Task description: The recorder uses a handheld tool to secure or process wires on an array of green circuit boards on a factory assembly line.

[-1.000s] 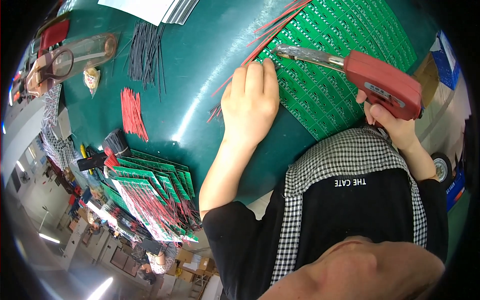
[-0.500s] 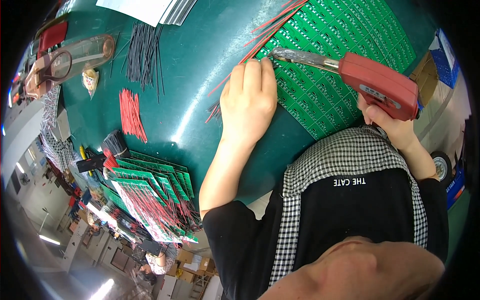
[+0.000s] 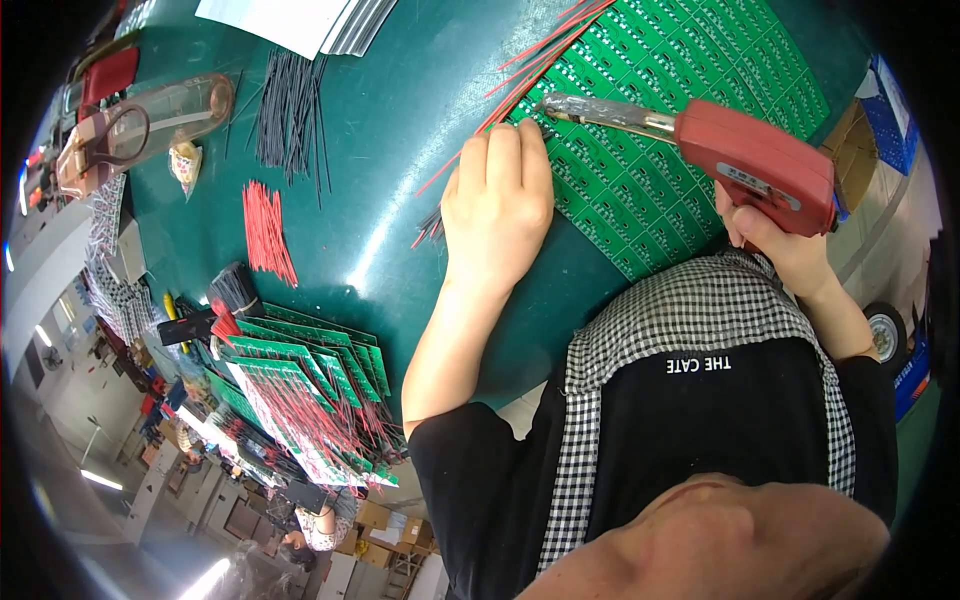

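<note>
My right hand (image 3: 785, 245) is wrapped round the handle of a red soldering gun (image 3: 755, 165). Its metal barrel reaches left, and the tip sits close to the left edge of a green circuit board panel (image 3: 640, 170). Beside that tip, the fingertips of my left hand (image 3: 497, 205) are pressed together at the panel's edge. Thin dark wires (image 3: 430, 226) stick out on the left side of this hand; their other ends are mostly hidden under the fingers. Long red wires (image 3: 540, 70) lie along the panel's upper left edge and run behind my left fingers.
Bundles of black wires (image 3: 290, 120) and red wires (image 3: 267, 232) lie on the green table (image 3: 400, 130). Wired boards (image 3: 310, 390) are stacked at lower left. White sheets (image 3: 290, 20), a clear plastic bottle (image 3: 165, 115) and a small wrapped packet (image 3: 184, 163) stand farther off.
The soldering gun has shifted very slightly to the left. My left hand stays at the panel's edge, its fingertips a touch lower in view.
</note>
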Motion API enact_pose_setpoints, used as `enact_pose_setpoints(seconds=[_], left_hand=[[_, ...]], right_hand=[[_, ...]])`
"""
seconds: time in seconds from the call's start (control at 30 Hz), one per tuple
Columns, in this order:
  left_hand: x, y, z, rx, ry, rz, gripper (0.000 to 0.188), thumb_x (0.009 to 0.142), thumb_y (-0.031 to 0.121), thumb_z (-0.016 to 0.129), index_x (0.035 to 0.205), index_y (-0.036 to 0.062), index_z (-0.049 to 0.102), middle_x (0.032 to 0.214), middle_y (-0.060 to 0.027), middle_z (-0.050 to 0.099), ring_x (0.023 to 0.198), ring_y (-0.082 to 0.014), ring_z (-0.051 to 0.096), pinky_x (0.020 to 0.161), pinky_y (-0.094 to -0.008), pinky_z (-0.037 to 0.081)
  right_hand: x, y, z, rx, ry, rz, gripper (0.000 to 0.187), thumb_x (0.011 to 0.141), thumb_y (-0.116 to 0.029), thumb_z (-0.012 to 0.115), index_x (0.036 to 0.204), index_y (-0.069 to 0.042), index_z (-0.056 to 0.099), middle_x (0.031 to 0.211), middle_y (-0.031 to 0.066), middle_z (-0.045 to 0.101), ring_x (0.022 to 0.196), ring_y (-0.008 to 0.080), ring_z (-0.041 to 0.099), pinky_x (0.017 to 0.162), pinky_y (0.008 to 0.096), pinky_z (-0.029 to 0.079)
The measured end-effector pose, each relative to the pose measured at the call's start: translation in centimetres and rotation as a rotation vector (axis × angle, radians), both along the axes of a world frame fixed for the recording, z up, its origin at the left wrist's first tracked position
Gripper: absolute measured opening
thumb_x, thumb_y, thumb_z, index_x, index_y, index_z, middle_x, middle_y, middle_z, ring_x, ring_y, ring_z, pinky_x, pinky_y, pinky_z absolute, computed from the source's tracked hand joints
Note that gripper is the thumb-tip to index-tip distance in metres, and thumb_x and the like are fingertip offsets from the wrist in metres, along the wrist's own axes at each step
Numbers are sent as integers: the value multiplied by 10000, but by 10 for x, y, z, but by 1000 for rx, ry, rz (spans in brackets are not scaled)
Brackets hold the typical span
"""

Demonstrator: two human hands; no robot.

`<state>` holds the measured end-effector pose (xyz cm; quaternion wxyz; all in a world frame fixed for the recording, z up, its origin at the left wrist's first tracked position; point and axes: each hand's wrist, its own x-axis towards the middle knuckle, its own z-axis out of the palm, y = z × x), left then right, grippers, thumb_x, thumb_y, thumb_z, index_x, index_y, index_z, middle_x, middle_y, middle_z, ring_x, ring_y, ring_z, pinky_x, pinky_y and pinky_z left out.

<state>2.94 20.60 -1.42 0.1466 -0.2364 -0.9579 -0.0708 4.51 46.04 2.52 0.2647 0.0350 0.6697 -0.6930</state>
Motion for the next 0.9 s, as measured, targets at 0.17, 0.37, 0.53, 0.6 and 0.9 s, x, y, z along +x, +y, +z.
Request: enact_pose_setpoints(seconds=[0.17, 0.37, 0.53, 0.6, 0.9], left_hand=[[0, 2, 0, -9, 9, 7, 244, 651, 44, 563, 885, -20, 587, 802, -79, 523, 723, -186, 528, 585, -258, 482], [-3, 5, -1, 10, -4, 9, 250, 650, 44, 561, 888, -27, 585, 804, -78, 524, 733, -187, 528, 587, -257, 482], [-1, 0, 1, -24, 3, 9, 252, 649, 44, 560, 889, -28, 584, 803, -77, 524, 739, -187, 528, 591, -257, 481], [-1, 2, 1, -21, 7, 14, 253, 648, 47, 559, 890, -26, 584, 803, -76, 525, 736, -185, 525, 587, -254, 476], [-1, 2, -1, -24, 23, 8, 257, 646, 59, 550, 891, -9, 589, 787, -67, 518, 696, -170, 515, 568, -247, 462]], right_hand=[[3, 3, -1, 32, 1, -15, 267, 772, -85, 638, 1017, -15, 556, 819, 40, 587, 599, 58, 495, 521, 199, 418], [-2, 1, 2, -42, 43, -67, 344, 789, -75, 613, 1114, -9, 522, 941, 84, 608, 602, 56, 490, 520, 192, 415], [-2, -2, -2, -89, 57, -63, 357, 799, -88, 601, 1134, -11, 509, 971, 86, 605, 599, 53, 483, 521, 184, 411], [-3, 0, 1, -76, 69, -62, 357, 801, -91, 598, 1138, -12, 506, 971, 83, 604, 596, 52, 480, 521, 182, 410], [-3, -5, 4, -42, -14, -35, 327, 781, -65, 618, 1096, -21, 541, 934, 62, 620, 607, 51, 493, 526, 189, 424]])
